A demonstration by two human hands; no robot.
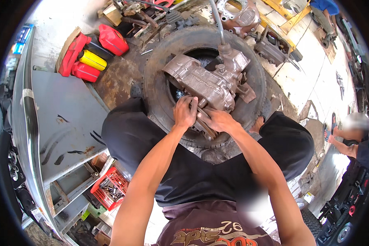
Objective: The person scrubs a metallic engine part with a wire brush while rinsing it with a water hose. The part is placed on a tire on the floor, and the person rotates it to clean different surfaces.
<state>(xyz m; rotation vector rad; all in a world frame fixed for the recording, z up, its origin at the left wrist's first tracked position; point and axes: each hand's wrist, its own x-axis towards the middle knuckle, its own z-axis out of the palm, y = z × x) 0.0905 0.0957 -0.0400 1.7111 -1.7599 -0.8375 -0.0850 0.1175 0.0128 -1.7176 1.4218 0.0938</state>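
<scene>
A brown metal gearbox (209, 80) lies across a black tire (156, 88) on the floor between my knees. A long shift lever (218, 22) rises from its far end. At the near side, a round metal flange (208, 130) sticks out toward me. My left hand (185, 112) is closed around the flange's left side, thumb and fingers at its upper edge. From the right, my right hand (218, 119) grips the same flange, its fingers over the rim. The undersides of the fingers and the flange's joint with the housing are partly hidden.
At the far left stand red, yellow and black jugs (93, 60). A grey metal cabinet (65, 119) is on my left, with a red basket (110, 188) of metal parts below. Gearbox casings (272, 46) lie far right. Another person's leg (343, 145) is at the right.
</scene>
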